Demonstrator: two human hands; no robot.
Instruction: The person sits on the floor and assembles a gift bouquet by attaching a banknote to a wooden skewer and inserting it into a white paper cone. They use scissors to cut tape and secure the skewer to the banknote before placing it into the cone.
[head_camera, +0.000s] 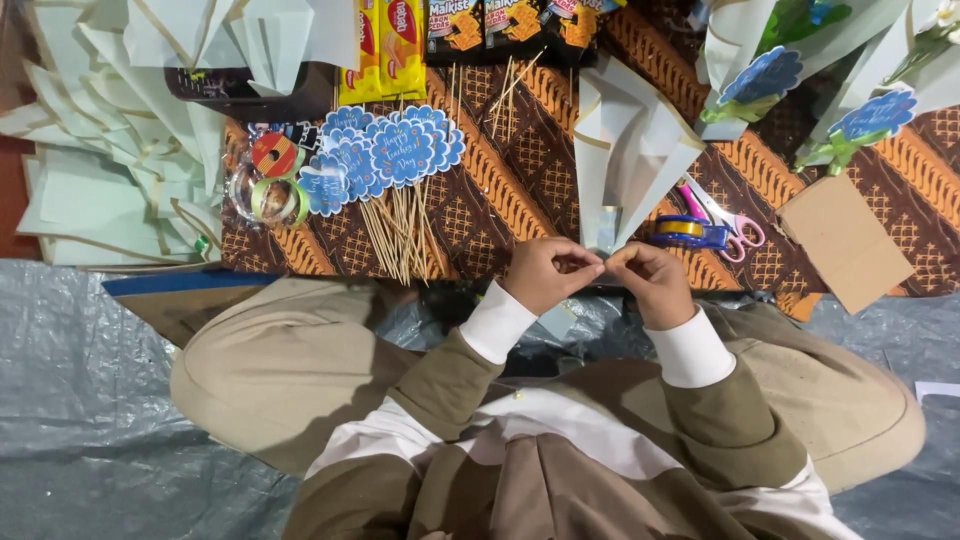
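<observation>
Blue scalloped paper tags (385, 152); thin wooden skewers (400, 235); pink-handled scissors (728, 218); brown cardboard piece (845, 243); yellow biscuit packets (382, 45).

A wrinkled grey plastic sheet (90, 400) covers the floor from three through nine o'clock; a brown patterned batik cloth (500, 190) spreads at twelve o'clock.

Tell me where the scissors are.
In the head view, the scissors lie on the patterned cloth to the right of the hands, beside the blue tape dispenser and left of the cardboard piece.
</observation>
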